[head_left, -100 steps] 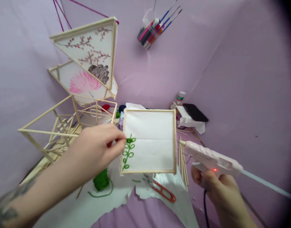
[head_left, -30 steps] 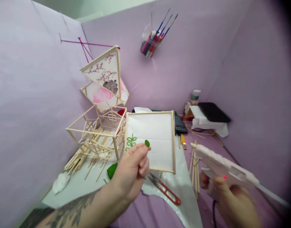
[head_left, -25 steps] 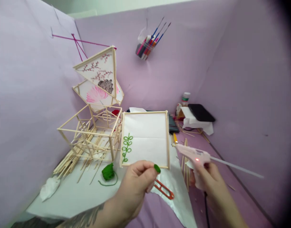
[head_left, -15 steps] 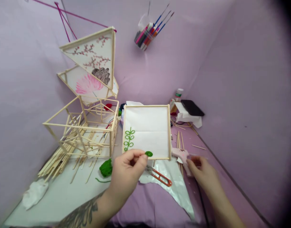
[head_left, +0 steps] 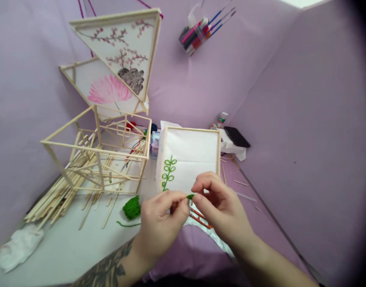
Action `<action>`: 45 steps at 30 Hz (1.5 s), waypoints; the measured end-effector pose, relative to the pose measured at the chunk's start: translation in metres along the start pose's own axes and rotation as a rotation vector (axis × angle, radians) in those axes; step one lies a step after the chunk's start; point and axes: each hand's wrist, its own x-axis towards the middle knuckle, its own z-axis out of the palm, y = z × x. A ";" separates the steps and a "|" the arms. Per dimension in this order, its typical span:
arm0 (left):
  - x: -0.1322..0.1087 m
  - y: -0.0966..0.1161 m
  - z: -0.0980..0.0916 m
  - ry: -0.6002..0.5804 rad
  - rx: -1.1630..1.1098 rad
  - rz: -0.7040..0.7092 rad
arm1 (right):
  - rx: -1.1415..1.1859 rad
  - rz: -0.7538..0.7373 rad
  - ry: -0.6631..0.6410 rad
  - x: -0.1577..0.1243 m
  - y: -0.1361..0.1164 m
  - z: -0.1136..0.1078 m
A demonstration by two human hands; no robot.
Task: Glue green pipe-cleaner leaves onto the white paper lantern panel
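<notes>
My left hand (head_left: 165, 215) is closed in a pinch on a small green yarn leaf (head_left: 190, 196). My right hand (head_left: 220, 203) has come up to the leaf's other end, its thumb at the edge and its index finger bent a little above, a gap between them. Beyond both hands stands a wooden-framed white panel (head_left: 191, 147) with a green yarn sprig (head_left: 169, 171) on its left side. Orange-handled thread snips (head_left: 200, 219) lie below the fingers, partly covered by my right hand. A ball of green yarn (head_left: 132, 207) rests left of my left hand.
At the left stands an open stick frame (head_left: 101, 171) over a pile of wooden sticks (head_left: 63, 183). Painted panels (head_left: 123, 52) hang above it. A crumpled white cloth (head_left: 20, 247) lies front left. A dark phone (head_left: 237, 136) and a bottle (head_left: 222, 119) are back right.
My right hand has left the pink glue gun at the right and moved left to the green leaf. My left hand still holds the leaf. The camera view has shifted.
</notes>
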 end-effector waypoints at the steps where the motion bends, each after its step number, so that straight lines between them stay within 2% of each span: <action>1: 0.000 -0.001 -0.001 0.006 0.000 0.010 | -0.011 -0.004 -0.006 0.001 0.000 0.001; 5: -0.001 -0.005 -0.002 0.030 0.009 0.043 | -0.058 -0.002 -0.030 0.003 -0.001 0.005; 9: -0.002 -0.007 -0.002 0.007 0.017 0.041 | -0.087 0.006 -0.026 0.005 -0.001 0.009; 13: -0.004 -0.013 -0.004 -0.003 -0.005 0.021 | -0.115 0.005 -0.044 0.015 -0.004 0.004; 19: -0.005 -0.020 -0.012 0.093 0.016 0.035 | -0.411 -0.170 -0.173 0.067 -0.019 -0.013; 23: -0.005 -0.024 -0.019 0.124 0.040 0.011 | -0.570 -0.275 -0.259 0.100 -0.022 -0.008; 26: -0.005 -0.025 -0.023 0.139 0.040 -0.013 | -0.644 -0.329 -0.277 0.112 -0.020 0.000; 35: -0.004 -0.023 -0.029 0.128 -0.029 -0.001 | -0.777 -0.445 -0.246 0.118 -0.012 0.010; 45: -0.003 -0.023 -0.031 0.154 -0.074 0.042 | -0.741 -0.460 -0.205 0.119 -0.005 0.012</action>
